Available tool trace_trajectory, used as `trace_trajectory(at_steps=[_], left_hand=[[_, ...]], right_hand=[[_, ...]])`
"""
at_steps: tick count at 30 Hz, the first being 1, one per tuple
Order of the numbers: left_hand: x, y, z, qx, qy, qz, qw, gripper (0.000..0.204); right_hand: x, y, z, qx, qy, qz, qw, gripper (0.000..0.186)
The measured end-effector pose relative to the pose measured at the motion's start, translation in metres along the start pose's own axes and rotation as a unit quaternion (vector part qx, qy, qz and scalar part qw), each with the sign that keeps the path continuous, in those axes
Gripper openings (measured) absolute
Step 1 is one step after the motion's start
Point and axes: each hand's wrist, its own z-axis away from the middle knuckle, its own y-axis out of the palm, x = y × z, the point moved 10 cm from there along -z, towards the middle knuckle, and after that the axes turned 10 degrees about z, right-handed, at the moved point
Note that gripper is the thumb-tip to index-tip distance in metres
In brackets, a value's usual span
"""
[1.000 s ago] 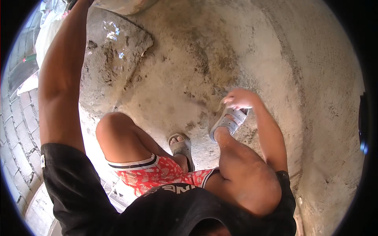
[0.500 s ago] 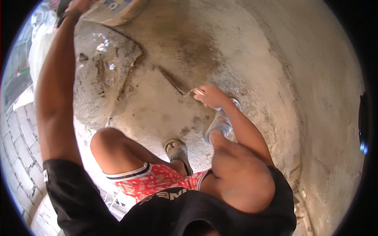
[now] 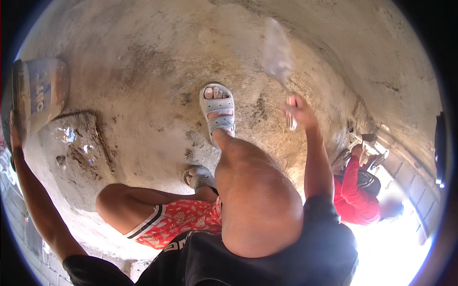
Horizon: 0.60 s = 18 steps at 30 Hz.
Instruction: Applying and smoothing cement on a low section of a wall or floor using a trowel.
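My right hand (image 3: 300,110) is closed around the handle of a pointed trowel (image 3: 277,52). Its metal blade points away from me and is smeared by motion, held over the rough concrete surface to the right of my front sandal. At the far left, my left hand (image 3: 17,131) grips the rim of a bucket (image 3: 46,90) with a pale wall and blue marking. The bucket lies tilted with its mouth turned to the left, and what it holds is hidden. Part of that hand fades into the dark picture edge.
A concrete wall (image 3: 372,52) curves up on the right. Wet-looking mortar (image 3: 78,143) covers a raised patch below the bucket. At the right, a co-worker in a red top (image 3: 355,190) bends low, a trowel (image 3: 368,137) at their hand. My sandal (image 3: 218,107) stands mid-floor.
The view has swung right, bringing the co-worker into sight. My right hand has lifted the trowel and turned its blade away from me. My left hand stays at the bucket.
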Motion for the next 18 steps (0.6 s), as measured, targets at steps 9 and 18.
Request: trace_trajectory(at_steps=[9,18], left_hand=[[-0.041,-0.008,-0.014,0.061,-0.013,-0.018,0.998,0.059],[-0.078,-0.019,-0.036,0.071,-0.015,-0.081,0.994,0.066]], right_hand=[[-0.241,0.047,0.145,-0.453,0.301,-0.027,0.838,0.021],[-0.099,0.170,0.086,-0.246,0.128,-0.258,0.925,0.022]])
